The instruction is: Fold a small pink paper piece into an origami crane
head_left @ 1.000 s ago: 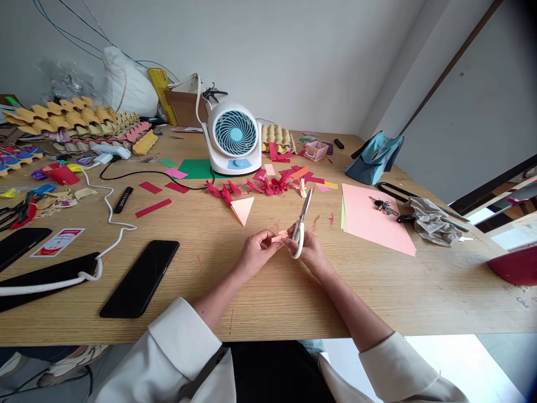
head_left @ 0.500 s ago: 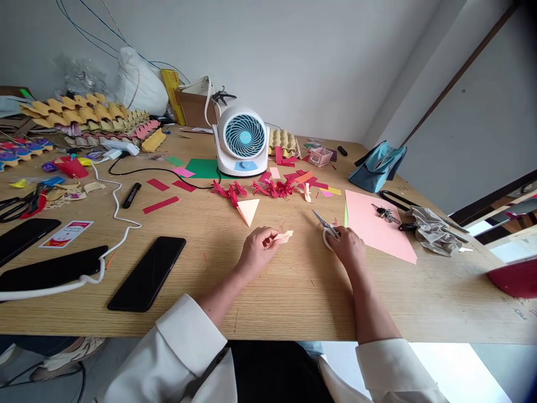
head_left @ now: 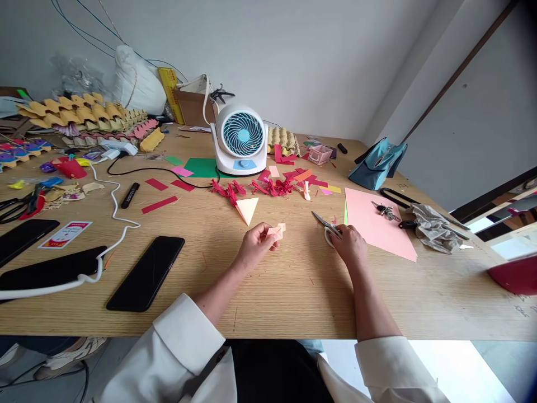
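Observation:
Between the thumb and fingers of my left hand (head_left: 257, 244) is a small folded pale pink paper piece (head_left: 277, 232), held just above the wooden table (head_left: 285, 296). My right hand (head_left: 349, 242) is closed on the handles of the scissors (head_left: 326, 223), which lie on the table with the blades pointing up and left. A cream paper triangle (head_left: 247, 210) lies beyond my left hand. Behind it are crumpled red paper pieces (head_left: 274, 188) in a row, with a small pale folded piece (head_left: 306, 192) at their right end.
A white fan (head_left: 242, 140) stands at the back. Pink sheets (head_left: 377, 226) with keys (head_left: 386, 211) and a blue bag (head_left: 377, 164) are on the right. A black phone (head_left: 146, 274), a marker (head_left: 130, 196) and a white cable (head_left: 115, 204) lie on the left.
My left hand has turned the small paper piece, so a broader folded face shows. My right hand stays on the scissors. The view has shifted slightly.

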The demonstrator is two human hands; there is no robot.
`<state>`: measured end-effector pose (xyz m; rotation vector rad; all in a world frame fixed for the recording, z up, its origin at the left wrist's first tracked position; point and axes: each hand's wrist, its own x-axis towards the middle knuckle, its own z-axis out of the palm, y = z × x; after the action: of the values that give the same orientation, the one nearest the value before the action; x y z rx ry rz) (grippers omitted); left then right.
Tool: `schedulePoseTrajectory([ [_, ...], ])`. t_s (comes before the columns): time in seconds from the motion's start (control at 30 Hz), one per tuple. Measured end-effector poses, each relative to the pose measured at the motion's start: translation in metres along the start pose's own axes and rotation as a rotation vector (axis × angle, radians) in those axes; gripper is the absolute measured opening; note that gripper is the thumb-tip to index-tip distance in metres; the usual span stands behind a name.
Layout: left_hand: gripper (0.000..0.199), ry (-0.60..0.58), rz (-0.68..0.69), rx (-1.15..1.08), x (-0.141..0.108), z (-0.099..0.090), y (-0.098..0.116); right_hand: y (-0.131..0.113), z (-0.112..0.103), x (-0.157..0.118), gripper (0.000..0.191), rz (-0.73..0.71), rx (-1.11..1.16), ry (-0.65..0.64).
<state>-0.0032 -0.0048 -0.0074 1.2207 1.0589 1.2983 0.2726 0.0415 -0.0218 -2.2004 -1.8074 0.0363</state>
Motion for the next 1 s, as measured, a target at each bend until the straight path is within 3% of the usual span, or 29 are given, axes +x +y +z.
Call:
schedulePoseTrajectory([
  [0.23,0.029,-0.047,-0.058,-0.116,-0.001,-0.003,0.003,0.008,0.005,0.003,0.028,-0.052,0.027,0.109],
  [0.37,0.039,-0.126,-0.225,-0.26,-0.002,-0.006,0.0,-0.009,0.004,-0.001,0.024,-0.138,0.347,0.228],
  [0.47,0.045,-0.179,-0.354,-0.312,-0.004,-0.005,0.0,-0.033,0.003,-0.013,0.028,-0.362,0.744,0.019],
  [0.57,0.049,-0.213,-0.415,-0.359,-0.005,-0.003,0.002,-0.054,0.0,-0.03,0.033,-0.606,0.954,-0.233],
  [0.7,0.046,-0.286,-0.506,-0.385,-0.006,-0.002,0.002,-0.069,-0.002,-0.047,0.024,-0.747,0.984,-0.296],
  [0.77,0.043,-0.321,-0.529,-0.338,-0.006,-0.002,0.002,-0.072,0.0,-0.051,0.013,-0.74,1.005,-0.303],
  [0.83,0.046,-0.329,-0.493,-0.237,-0.006,-0.002,0.001,-0.074,0.005,-0.052,0.015,-0.646,1.047,-0.337],
  [0.93,0.056,-0.267,-0.337,-0.018,-0.006,0.0,-0.002,-0.076,0.014,-0.05,0.026,-0.484,1.14,-0.397],
  [1.0,0.051,-0.227,-0.207,0.114,-0.005,0.001,-0.006,-0.077,0.017,-0.05,0.03,-0.426,1.211,-0.428],
])
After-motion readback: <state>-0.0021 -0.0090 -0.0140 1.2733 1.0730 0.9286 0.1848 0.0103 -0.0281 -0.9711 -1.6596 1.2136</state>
